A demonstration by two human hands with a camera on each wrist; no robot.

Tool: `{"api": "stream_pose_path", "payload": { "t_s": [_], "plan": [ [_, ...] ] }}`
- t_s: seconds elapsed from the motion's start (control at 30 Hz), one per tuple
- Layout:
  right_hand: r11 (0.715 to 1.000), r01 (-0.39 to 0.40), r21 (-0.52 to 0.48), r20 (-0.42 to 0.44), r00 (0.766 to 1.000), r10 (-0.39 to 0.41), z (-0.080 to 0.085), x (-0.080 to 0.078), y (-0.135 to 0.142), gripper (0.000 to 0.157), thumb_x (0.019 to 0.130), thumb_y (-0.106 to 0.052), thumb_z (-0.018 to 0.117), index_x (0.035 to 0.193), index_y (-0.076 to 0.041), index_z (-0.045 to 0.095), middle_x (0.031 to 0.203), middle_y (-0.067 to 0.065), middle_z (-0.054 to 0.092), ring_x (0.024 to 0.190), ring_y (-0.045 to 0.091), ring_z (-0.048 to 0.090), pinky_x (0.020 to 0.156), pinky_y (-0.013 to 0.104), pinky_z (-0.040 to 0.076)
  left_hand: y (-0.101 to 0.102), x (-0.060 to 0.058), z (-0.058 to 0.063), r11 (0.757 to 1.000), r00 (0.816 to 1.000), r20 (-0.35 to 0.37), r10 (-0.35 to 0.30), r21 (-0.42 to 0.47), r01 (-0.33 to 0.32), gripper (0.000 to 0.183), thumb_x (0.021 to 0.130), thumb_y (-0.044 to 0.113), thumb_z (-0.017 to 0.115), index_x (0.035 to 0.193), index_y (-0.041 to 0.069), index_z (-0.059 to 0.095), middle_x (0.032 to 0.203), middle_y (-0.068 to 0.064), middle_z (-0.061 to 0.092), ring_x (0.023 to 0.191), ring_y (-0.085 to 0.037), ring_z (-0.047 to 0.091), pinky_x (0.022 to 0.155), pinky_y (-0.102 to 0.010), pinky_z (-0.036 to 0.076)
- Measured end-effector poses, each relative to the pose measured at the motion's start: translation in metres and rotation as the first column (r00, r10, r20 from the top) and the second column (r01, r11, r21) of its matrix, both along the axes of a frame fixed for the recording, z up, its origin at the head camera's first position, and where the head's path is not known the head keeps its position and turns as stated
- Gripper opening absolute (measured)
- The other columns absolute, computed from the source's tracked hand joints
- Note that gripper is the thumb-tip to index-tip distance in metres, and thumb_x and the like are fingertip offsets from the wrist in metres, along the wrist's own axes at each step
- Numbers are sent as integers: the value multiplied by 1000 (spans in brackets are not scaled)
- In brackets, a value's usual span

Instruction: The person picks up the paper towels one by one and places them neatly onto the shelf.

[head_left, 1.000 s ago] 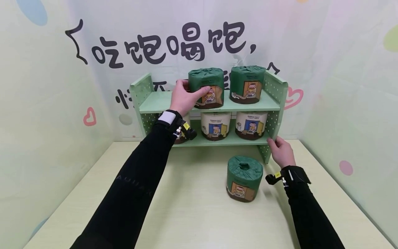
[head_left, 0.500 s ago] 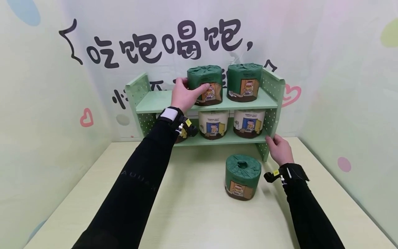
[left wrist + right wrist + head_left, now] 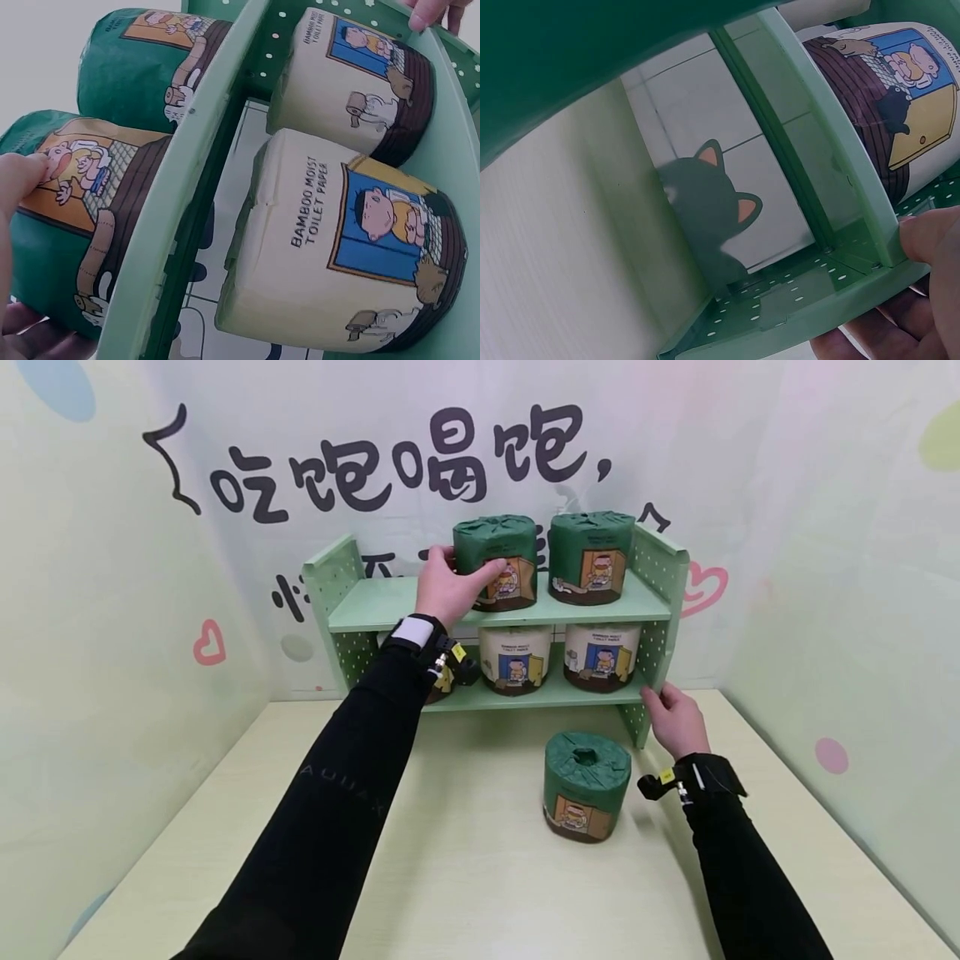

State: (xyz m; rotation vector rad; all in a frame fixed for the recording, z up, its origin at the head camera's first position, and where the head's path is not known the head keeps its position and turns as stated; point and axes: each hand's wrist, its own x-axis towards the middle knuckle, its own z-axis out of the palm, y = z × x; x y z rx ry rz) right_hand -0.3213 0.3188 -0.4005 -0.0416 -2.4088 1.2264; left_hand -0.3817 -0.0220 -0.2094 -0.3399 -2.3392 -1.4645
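Note:
My left hand (image 3: 447, 589) holds a green-wrapped toilet paper roll (image 3: 495, 539), thumb across its front and fingers behind its left side. That roll stands upright on the top board of a pale green two-tier rack (image 3: 375, 612), left of a second green roll (image 3: 585, 543). In the left wrist view the thumb (image 3: 21, 178) presses on the printed picture. My right hand (image 3: 678, 724) pinches the front edge of the rack's right side panel at the lower board; the right wrist view shows the thumb on one face and the fingers (image 3: 889, 330) around the other.
White toilet paper rolls (image 3: 514, 652) line the lower board, the leftmost partly hidden behind my left wrist. Another green roll (image 3: 585, 789) stands on the table (image 3: 480, 877) before the rack. A printed backdrop (image 3: 247, 410) is behind, with side walls left and right.
The head view has shifted slightly, so the scene sits a little further left and up. Both hands keep their places on the roll and the side panel.

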Motion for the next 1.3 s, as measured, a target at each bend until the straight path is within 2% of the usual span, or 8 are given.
{"api": "stream_pose_path", "payload": {
  "t_s": [0.23, 0.5, 0.6, 0.83, 0.93, 1.03, 1.17, 1.3],
  "plan": [
    [1000, -2, 3, 0, 1000, 2, 1, 0, -1, 45, 107, -34, 45, 134, -1, 57, 121, 23, 62, 102, 33, 57, 73, 42, 44, -8, 3, -2, 997, 998, -4, -68, 27, 68, 92, 82, 58, 74, 147, 9, 30, 137, -10, 43, 117, -15, 46, 95, -32, 46],
    [1000, 0, 5, 4, 1000, 0, 3, 0, -2, 47, 107, -36, 44, 135, -1, 57, 121, 23, 62, 101, 33, 57, 71, 40, 44, -19, 14, -6, 981, 984, -144, -109, 144, 130, 80, 87, 43, 75, 147, 9, 35, 138, -7, 43, 124, -17, 42, 99, -30, 41],
    [1000, 2, 5, 3, 1000, -2, 2, 0, -1, 47, 107, -37, 44, 133, -1, 58, 118, 23, 63, 97, 33, 57, 70, 39, 43, -17, 25, -7, 970, 973, -189, -130, 177, 164, 72, 89, 37, 75, 145, 10, 38, 137, -6, 45, 121, -17, 46, 96, -32, 44],
    [1000, 3, 5, -3, 1000, -3, -1, -1, 0, 46, 107, -36, 44, 132, 0, 58, 116, 23, 63, 92, 32, 55, 68, 39, 41, -7, 73, -8, 933, 928, -298, -224, 208, 292, 57, 91, 14, 71, 138, -3, 44, 133, -18, 49, 114, -27, 53, 93, -40, 47],
    [1000, 5, 4, -2, 1000, -5, -1, -1, 0, 46, 107, -36, 44, 132, 0, 58, 116, 23, 63, 93, 32, 55, 69, 39, 42, -4, 81, -18, 919, 909, -321, -265, 203, 339, 53, 91, 9, 70, 136, -5, 45, 132, -20, 50, 111, -28, 55, 90, -41, 49],
    [1000, 3, -1, 0, 1000, -3, -1, -1, 0, 47, 107, -37, 44, 132, 0, 58, 117, 23, 63, 94, 33, 55, 70, 41, 42, -3, 76, -37, 902, 889, -329, -317, 186, 390, 50, 92, 10, 70, 134, -4, 47, 131, -19, 52, 109, -23, 57, 89, -40, 50],
    [1000, 2, -2, 2, 1000, -2, -1, -1, 0, 47, 107, -37, 44, 134, 0, 57, 118, 23, 62, 97, 33, 56, 73, 43, 43, -2, 66, -66, 874, 868, -306, -392, 172, 455, 48, 93, 16, 72, 133, 0, 51, 128, -7, 57, 109, -18, 58, 90, -39, 50],
    [1000, 5, 2, 3, 1000, -5, -1, -1, 0, 47, 107, -37, 44, 132, 0, 58, 116, 22, 63, 92, 33, 54, 69, 40, 42, 1, 67, -87, 836, 846, -267, -462, 186, 516, 50, 91, 18, 72, 134, 3, 51, 129, -5, 57, 111, -21, 57, 90, -39, 51]
  ]
}}
